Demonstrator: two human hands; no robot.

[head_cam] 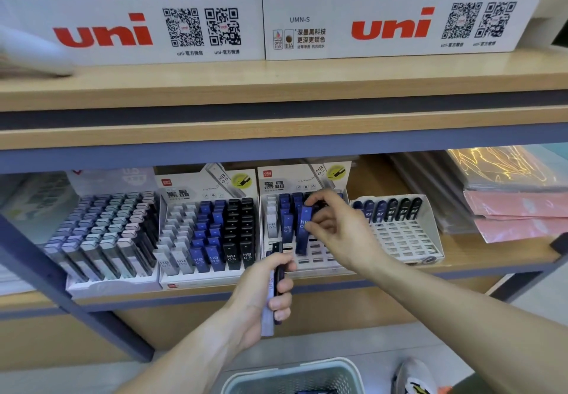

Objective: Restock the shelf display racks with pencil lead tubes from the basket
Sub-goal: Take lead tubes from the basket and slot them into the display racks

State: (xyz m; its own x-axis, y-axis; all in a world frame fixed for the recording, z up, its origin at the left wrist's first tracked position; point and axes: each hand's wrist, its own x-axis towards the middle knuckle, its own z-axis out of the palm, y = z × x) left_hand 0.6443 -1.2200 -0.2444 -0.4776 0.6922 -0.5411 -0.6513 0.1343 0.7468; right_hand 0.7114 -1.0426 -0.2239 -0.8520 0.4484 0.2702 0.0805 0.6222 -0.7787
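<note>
Wooden shelving fills the view, with white uni display boxes (132, 29) on the upper board and four racks of pencil lead tubes on the lower shelf (461, 266). Farthest left stands a full rack of pale-capped tubes (104, 234), and beside it a rack of grey, blue and black HB tubes (212, 234). In front of the shelf edge, the left hand (261, 298) is curled round a small bundle of tubes (273, 295), held upright. Just above, the right hand (335, 224) pinches a blue tube (302, 231) between thumb and fingers, its lower end down among the slots of the third, half-filled rack (310, 261). Right of that sits a mostly bare white rack (402, 240). Below, at the bottom edge, is the grey basket (295, 376).
</note>
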